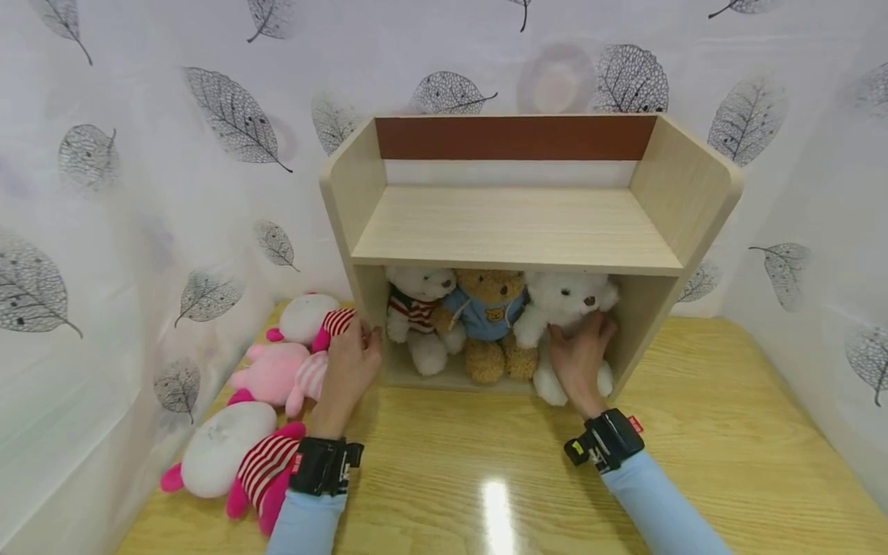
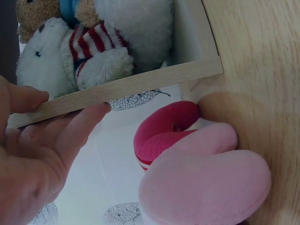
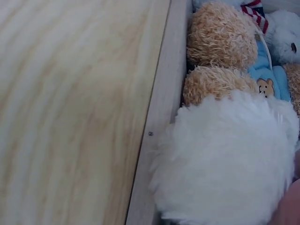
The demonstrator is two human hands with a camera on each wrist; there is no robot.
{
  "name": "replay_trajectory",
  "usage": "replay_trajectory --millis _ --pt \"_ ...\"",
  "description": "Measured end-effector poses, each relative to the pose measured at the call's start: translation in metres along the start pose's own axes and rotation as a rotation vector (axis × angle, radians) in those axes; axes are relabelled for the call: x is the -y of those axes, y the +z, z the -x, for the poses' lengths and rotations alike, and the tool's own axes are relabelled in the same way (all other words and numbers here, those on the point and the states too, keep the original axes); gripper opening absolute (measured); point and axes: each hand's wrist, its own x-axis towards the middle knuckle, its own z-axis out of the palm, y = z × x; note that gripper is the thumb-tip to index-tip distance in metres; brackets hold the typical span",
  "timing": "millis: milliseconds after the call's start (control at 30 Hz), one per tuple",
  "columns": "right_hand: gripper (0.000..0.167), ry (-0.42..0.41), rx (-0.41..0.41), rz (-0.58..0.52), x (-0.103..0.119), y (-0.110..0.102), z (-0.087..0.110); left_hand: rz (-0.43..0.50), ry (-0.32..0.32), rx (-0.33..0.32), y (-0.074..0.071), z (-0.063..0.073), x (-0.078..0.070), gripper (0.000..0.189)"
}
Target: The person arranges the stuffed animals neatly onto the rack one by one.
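Shelf (image 1: 516, 227) before us: our right hand (image 1: 579, 354) grips plain white bear (image 1: 565, 297) at right end of lower compartment (image 1: 640, 316); our left hand (image 1: 352, 366) pinches shelf's left side panel (image 2: 140, 83), thumb (image 2: 28, 99) inside, fingers (image 2: 89, 124) outside. We judge step in hand as seating this bear; next move likely calls for settling it steadily, then letting go. Same compartment holds brown bear (image 1: 489, 312) in middle, striped-sweater bear (image 1: 418, 312) at left. Three soft toys (image 1: 225, 447) lie left of shelf.

Matt wood grain is shown by the shelf (image 1: 513, 223), glossy wood grain by the table (image 1: 728, 432), shaggy plush by the right-hand white bear (image 3: 225, 159), rough curly pile by the brown bear (image 3: 220, 37), knitted cloth by the striped sweater (image 2: 96, 42), and smooth short-napped plush by the pale pink toy (image 1: 277, 374).
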Motion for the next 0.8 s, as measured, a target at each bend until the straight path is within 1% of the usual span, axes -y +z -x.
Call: replay_trajectory --millis 100,167,233,333,400,500,600,633,700,733,800 --pt "0.076 -0.014 0.028 0.01 0.001 -0.001 -0.002 -0.009 0.008 0.003 0.0 -0.002 0.0 0.018" --pt "0.08 -0.008 0.063 0.01 0.003 -0.004 -0.001 -0.018 0.017 -0.004 0.0 -0.002 0.0 0.018" --pt "0.084 0.005 0.12 0.019 0.006 -0.008 0.003 -0.033 0.019 -0.014 0.0 -0.002 0.0 0.018" --pt "0.085 0.016 0.232 0.06 0.012 -0.016 0.012 -0.04 0.013 -0.013 -0.001 -0.001 0.0 0.019" --pt "0.083 -0.022 0.301 0.138 0.016 -0.023 0.02 -0.037 0.006 0.002 0.0 0.001 0.0 0.019" --pt "0.077 -0.13 0.385 0.298 0.023 -0.035 0.031 -0.027 0.011 0.017 0.001 0.003 0.001 0.019" --pt "0.075 -0.216 0.486 0.467 0.029 -0.047 0.039 -0.032 0.019 -0.005 0.002 0.003 0.0 0.019" --pt "0.075 -0.231 0.529 0.516 0.031 -0.051 0.042 -0.032 0.022 -0.014 0.002 0.003 0.001 0.018" --pt "0.076 -0.259 0.588 0.594 0.033 -0.056 0.045 -0.034 0.026 -0.028 0.002 0.002 0.001 0.018" --pt "0.076 -0.272 0.605 0.619 0.032 -0.058 0.046 -0.032 0.025 -0.031 0.001 0.002 0.001 0.018" --pt "0.075 -0.318 0.605 0.668 0.03 -0.06 0.048 -0.026 0.022 -0.027 0.001 0.002 0.0 0.018"
